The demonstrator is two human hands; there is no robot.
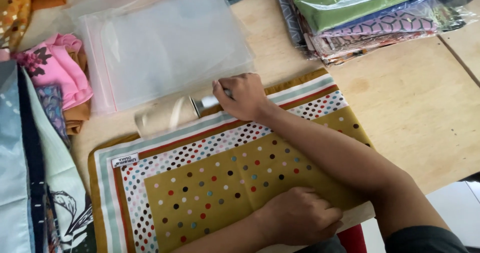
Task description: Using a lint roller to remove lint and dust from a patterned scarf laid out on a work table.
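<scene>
A folded mustard scarf (225, 183) with coloured polka dots and striped borders lies flat on the wooden table (415, 108). My left hand (300, 215) presses down on its near edge, fingers curled. My right hand (240, 95) reaches over the scarf's far edge and grips the pale handle of a lint roller (165, 115). The roller's beige cylinder is blurred and lies just past the scarf's far left border, next to a clear zip bag (165, 43).
Folded fabrics in pink, blue and dark prints (50, 83) pile along the left. A stack of scarves packed in clear plastic (370, 18) stands at the back right. Bare table shows on the right, its edge near my right elbow.
</scene>
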